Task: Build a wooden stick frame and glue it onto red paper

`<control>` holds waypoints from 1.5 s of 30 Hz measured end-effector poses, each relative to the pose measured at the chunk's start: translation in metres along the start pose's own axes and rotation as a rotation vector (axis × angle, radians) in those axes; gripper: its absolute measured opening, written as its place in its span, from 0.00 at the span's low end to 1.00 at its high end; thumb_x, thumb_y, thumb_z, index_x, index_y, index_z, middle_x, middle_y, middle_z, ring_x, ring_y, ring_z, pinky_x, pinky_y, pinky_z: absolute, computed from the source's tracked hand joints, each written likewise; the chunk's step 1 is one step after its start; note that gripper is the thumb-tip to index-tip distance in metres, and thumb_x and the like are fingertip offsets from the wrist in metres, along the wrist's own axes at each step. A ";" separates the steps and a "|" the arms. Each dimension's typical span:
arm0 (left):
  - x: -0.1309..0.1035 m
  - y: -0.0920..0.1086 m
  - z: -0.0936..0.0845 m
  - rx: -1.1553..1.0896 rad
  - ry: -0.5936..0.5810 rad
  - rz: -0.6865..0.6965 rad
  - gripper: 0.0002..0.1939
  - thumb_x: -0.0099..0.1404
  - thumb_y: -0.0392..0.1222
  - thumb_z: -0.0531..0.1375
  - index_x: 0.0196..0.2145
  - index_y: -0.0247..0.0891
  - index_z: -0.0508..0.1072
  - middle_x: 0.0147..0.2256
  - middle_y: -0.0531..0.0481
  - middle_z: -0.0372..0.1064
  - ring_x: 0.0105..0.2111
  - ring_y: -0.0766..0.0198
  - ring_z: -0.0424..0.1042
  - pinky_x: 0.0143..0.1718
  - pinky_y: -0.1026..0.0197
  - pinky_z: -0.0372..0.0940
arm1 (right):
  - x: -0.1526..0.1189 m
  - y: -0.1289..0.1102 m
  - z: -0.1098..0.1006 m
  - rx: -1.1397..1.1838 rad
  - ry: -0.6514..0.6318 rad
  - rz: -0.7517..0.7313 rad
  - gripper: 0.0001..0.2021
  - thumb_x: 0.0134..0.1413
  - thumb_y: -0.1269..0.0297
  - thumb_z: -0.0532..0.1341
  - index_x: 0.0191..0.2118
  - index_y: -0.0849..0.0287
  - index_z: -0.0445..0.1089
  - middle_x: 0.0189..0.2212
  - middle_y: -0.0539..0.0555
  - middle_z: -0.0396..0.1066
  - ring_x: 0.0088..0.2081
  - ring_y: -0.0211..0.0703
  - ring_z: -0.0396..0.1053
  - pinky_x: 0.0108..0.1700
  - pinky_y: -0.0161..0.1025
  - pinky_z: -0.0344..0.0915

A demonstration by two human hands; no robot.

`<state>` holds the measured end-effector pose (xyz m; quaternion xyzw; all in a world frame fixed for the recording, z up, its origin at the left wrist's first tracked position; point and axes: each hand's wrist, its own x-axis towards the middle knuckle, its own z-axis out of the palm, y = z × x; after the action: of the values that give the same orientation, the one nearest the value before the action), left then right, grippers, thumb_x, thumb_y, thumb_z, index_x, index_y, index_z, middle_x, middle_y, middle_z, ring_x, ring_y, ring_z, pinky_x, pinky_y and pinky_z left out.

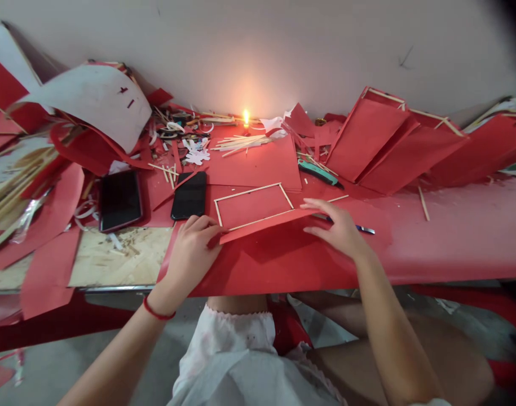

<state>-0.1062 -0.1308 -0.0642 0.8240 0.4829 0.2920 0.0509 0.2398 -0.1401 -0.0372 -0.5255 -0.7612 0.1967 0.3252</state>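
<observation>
A rectangular frame of thin wooden sticks (254,190) lies on red paper in front of me. Along its near side, a long flap of red paper (266,224) is raised at an angle. My left hand (196,245), wearing a red cord at the wrist, has its fingers curled on the flap's left end. At the right end, my right hand (336,228) has the paper's corner between thumb and fingers, which are bent and somewhat apart. A loose stick (339,198) lies just beyond those fingers. A slim blue and silver tool (365,229) is partly hidden under my right hand.
Near the wall a lit candle (246,119) burns behind a pile of sticks (241,143). A green cutter knife (319,172) lies to the right. Two phones, a black one (189,195) and a larger one (120,200), lie left. Red paper boxes (371,135) lean at the back right.
</observation>
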 end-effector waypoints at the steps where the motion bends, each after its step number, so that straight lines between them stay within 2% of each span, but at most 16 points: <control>1: 0.005 -0.002 0.000 -0.007 0.017 0.001 0.12 0.69 0.40 0.57 0.34 0.44 0.80 0.36 0.46 0.76 0.36 0.53 0.70 0.36 0.51 0.68 | 0.005 0.000 0.003 -0.006 0.020 -0.006 0.18 0.65 0.58 0.62 0.58 0.52 0.72 0.53 0.58 0.78 0.55 0.53 0.76 0.58 0.54 0.71; 4: 0.013 -0.004 -0.007 -0.045 0.065 0.034 0.12 0.69 0.40 0.56 0.32 0.46 0.79 0.37 0.46 0.78 0.37 0.52 0.72 0.36 0.48 0.68 | 0.013 -0.001 0.010 -0.069 0.023 -0.087 0.11 0.67 0.62 0.59 0.47 0.52 0.78 0.45 0.56 0.81 0.49 0.51 0.78 0.54 0.52 0.72; 7: 0.006 -0.001 -0.018 -0.096 0.052 0.092 0.14 0.67 0.36 0.56 0.41 0.47 0.80 0.41 0.47 0.79 0.42 0.51 0.75 0.45 0.45 0.69 | 0.004 -0.004 0.014 -0.153 0.009 -0.196 0.12 0.66 0.68 0.57 0.44 0.52 0.79 0.46 0.55 0.82 0.51 0.51 0.77 0.56 0.53 0.70; 11: -0.025 0.010 -0.024 -0.056 -0.054 0.205 0.14 0.67 0.41 0.61 0.49 0.50 0.79 0.48 0.49 0.79 0.47 0.52 0.77 0.54 0.42 0.69 | -0.026 -0.014 0.018 -0.280 -0.059 -0.256 0.14 0.66 0.68 0.57 0.50 0.53 0.78 0.53 0.56 0.79 0.57 0.51 0.74 0.62 0.56 0.66; 13: -0.042 0.019 -0.019 -0.014 -0.170 0.303 0.22 0.68 0.44 0.63 0.60 0.51 0.73 0.57 0.48 0.75 0.56 0.50 0.74 0.62 0.39 0.64 | -0.041 -0.021 0.022 -0.344 -0.135 -0.269 0.15 0.67 0.61 0.60 0.56 0.53 0.76 0.57 0.57 0.76 0.60 0.52 0.71 0.64 0.57 0.65; 15: -0.055 0.029 -0.012 0.024 -0.233 0.378 0.30 0.70 0.46 0.62 0.68 0.47 0.64 0.63 0.46 0.69 0.64 0.48 0.68 0.68 0.39 0.58 | -0.052 -0.027 0.025 -0.411 -0.196 -0.283 0.20 0.67 0.55 0.61 0.60 0.54 0.73 0.60 0.59 0.74 0.62 0.53 0.69 0.64 0.57 0.64; 18: -0.065 0.044 -0.001 0.084 -0.229 0.405 0.31 0.73 0.47 0.60 0.70 0.40 0.61 0.66 0.43 0.65 0.66 0.48 0.64 0.68 0.42 0.60 | -0.060 -0.032 0.030 -0.478 -0.234 -0.304 0.24 0.69 0.51 0.60 0.63 0.57 0.70 0.61 0.61 0.72 0.63 0.54 0.68 0.64 0.57 0.65; 23: -0.069 0.065 0.006 0.156 -0.141 0.348 0.28 0.75 0.46 0.55 0.68 0.35 0.62 0.64 0.39 0.67 0.63 0.47 0.69 0.62 0.45 0.64 | -0.067 -0.036 0.034 -0.491 -0.230 -0.297 0.22 0.72 0.52 0.56 0.63 0.57 0.70 0.61 0.59 0.73 0.63 0.53 0.68 0.66 0.56 0.63; 25: -0.073 0.071 0.006 0.194 -0.096 0.324 0.30 0.76 0.45 0.52 0.71 0.34 0.57 0.64 0.39 0.68 0.63 0.47 0.69 0.62 0.44 0.63 | -0.068 -0.030 0.028 -0.452 -0.213 -0.254 0.21 0.72 0.52 0.57 0.62 0.54 0.71 0.60 0.56 0.74 0.63 0.52 0.68 0.67 0.56 0.61; 27: -0.078 0.075 0.008 0.231 -0.070 0.289 0.33 0.76 0.45 0.51 0.74 0.34 0.51 0.63 0.39 0.69 0.62 0.45 0.69 0.62 0.41 0.60 | -0.065 -0.016 0.014 -0.405 -0.131 -0.164 0.18 0.70 0.53 0.58 0.59 0.51 0.73 0.58 0.54 0.75 0.62 0.52 0.70 0.67 0.56 0.62; 31: -0.086 0.071 0.013 0.212 -0.086 0.248 0.37 0.76 0.48 0.52 0.76 0.34 0.45 0.67 0.40 0.64 0.65 0.41 0.66 0.62 0.39 0.58 | -0.046 0.020 -0.032 -0.418 0.274 0.052 0.11 0.69 0.58 0.58 0.46 0.55 0.76 0.45 0.59 0.80 0.50 0.55 0.75 0.56 0.55 0.70; 32: -0.087 0.068 0.014 0.201 -0.089 0.255 0.37 0.76 0.49 0.52 0.76 0.33 0.45 0.67 0.40 0.63 0.65 0.41 0.65 0.62 0.40 0.59 | -0.038 0.027 -0.043 -0.444 0.317 0.085 0.10 0.68 0.60 0.58 0.44 0.55 0.76 0.42 0.59 0.80 0.47 0.55 0.76 0.53 0.55 0.71; 34: -0.085 0.058 0.014 0.196 -0.089 0.283 0.37 0.76 0.50 0.51 0.75 0.32 0.46 0.68 0.39 0.62 0.66 0.42 0.64 0.62 0.41 0.60 | -0.021 0.036 -0.057 -0.500 0.271 0.128 0.09 0.66 0.64 0.58 0.40 0.55 0.76 0.39 0.59 0.79 0.44 0.55 0.75 0.50 0.54 0.71; 37: -0.084 0.041 0.012 0.214 -0.108 0.344 0.36 0.76 0.51 0.52 0.74 0.33 0.49 0.69 0.40 0.60 0.67 0.44 0.62 0.64 0.42 0.59 | 0.004 0.039 -0.061 -0.580 0.118 0.175 0.07 0.63 0.69 0.60 0.38 0.56 0.76 0.39 0.58 0.79 0.44 0.56 0.75 0.48 0.52 0.70; 41: -0.090 0.029 0.014 0.223 -0.146 0.352 0.37 0.73 0.51 0.58 0.73 0.34 0.54 0.71 0.40 0.56 0.71 0.44 0.56 0.67 0.43 0.57 | 0.039 0.031 -0.046 -0.600 0.039 0.156 0.06 0.61 0.72 0.62 0.38 0.56 0.77 0.39 0.57 0.80 0.43 0.53 0.76 0.47 0.48 0.70; 45: -0.100 0.030 0.022 0.218 -0.085 0.317 0.36 0.71 0.46 0.60 0.72 0.33 0.57 0.70 0.39 0.58 0.71 0.46 0.56 0.70 0.45 0.53 | 0.089 0.014 -0.021 -0.612 -0.033 0.058 0.08 0.61 0.73 0.62 0.40 0.54 0.79 0.40 0.54 0.81 0.44 0.49 0.77 0.47 0.44 0.69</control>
<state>-0.1083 -0.2251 -0.1144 0.9019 0.3734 0.2073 -0.0650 0.2428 -0.0534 -0.0058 -0.6174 -0.7749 -0.0240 0.1334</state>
